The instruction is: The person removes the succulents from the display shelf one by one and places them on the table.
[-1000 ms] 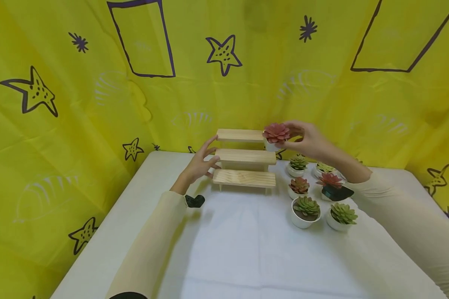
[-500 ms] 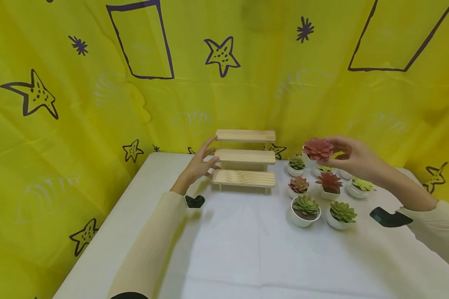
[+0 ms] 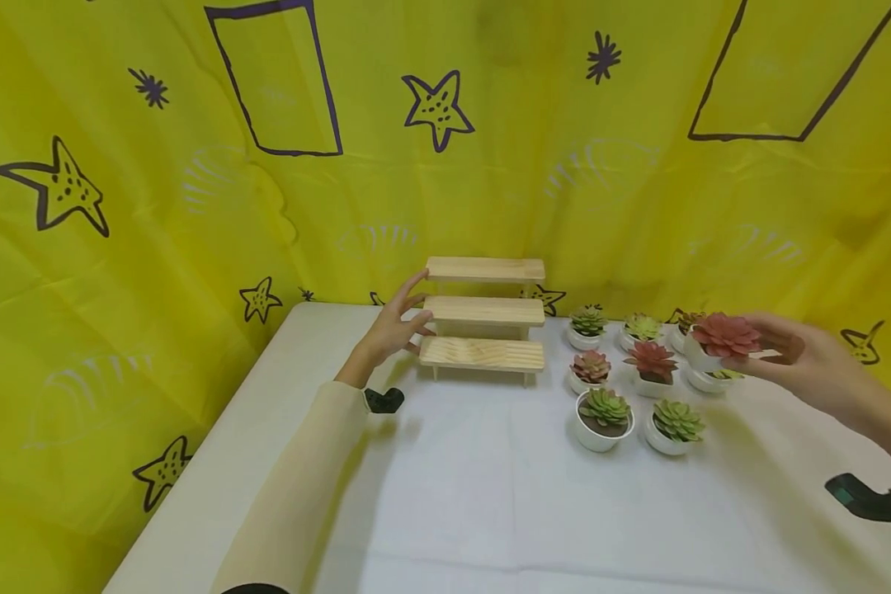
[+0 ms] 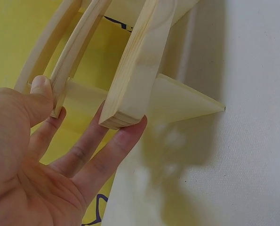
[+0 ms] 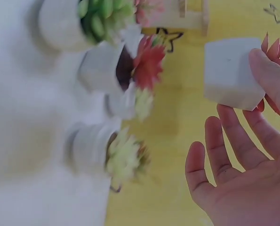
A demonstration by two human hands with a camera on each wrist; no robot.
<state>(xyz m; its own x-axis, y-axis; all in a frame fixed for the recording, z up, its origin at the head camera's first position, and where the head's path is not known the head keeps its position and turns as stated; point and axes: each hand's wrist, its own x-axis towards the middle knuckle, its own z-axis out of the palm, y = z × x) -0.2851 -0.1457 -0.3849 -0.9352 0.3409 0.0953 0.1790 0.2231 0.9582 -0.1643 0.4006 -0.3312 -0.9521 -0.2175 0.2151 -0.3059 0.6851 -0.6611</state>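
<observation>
My right hand [image 3: 817,363] pinches a white pot with a red succulent [image 3: 726,337], held up over the right end of the pot group. In the right wrist view the thumb lies against the white pot [image 5: 234,70] on one side, with fingertips below it. At the left end of a three-step wooden stand [image 3: 484,310] is my left hand [image 3: 392,332]. Its thumb and fingers hold the ends of the boards; in the left wrist view the thumb bears on one board [image 4: 78,52] and two fingertips touch the thicker board [image 4: 135,89]. The steps carry nothing.
Several potted succulents stand right of the stand, among them a red one [image 3: 652,363], a green one in a round pot [image 3: 603,419] and another green one [image 3: 674,426]. A white cloth [image 3: 445,495] covers the table. A yellow patterned curtain [image 3: 505,181] hangs behind.
My right hand has carried the red succulent from beside the stand's top step rightward and down, over the far-right pots. My left hand stays at the stand's left end.
</observation>
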